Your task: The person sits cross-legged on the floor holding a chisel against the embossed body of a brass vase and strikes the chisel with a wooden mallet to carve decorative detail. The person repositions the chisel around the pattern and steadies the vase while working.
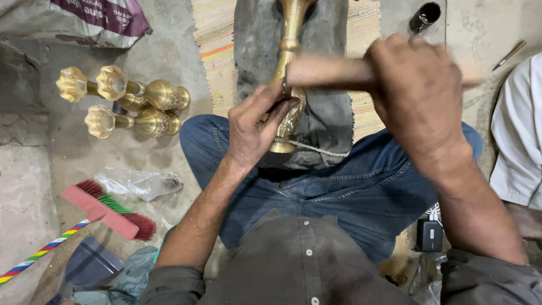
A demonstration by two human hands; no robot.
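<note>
Head view: a seated person's left hand point(257, 127) pinches a small metal punch point(285, 87) against a tall golden brass stand point(289, 68) lying on a grey padded block point(324, 113) across the lap. The right hand point(418, 93), fisted, grips a blurred wooden mallet point(330, 72) over the punch. Three similar brass stands point(127, 101) lie near the floor's left edge beside a red brush point(110, 210). How much chasing remains cannot be told.

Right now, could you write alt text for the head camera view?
Seated cross-legged, a person's left hand steadies a tall brass candlestick-shaped piece on a grey cloth pad, while the right hand swings a blurred wooden-handled tool. Three similar brass pieces lie on the floor.
</note>
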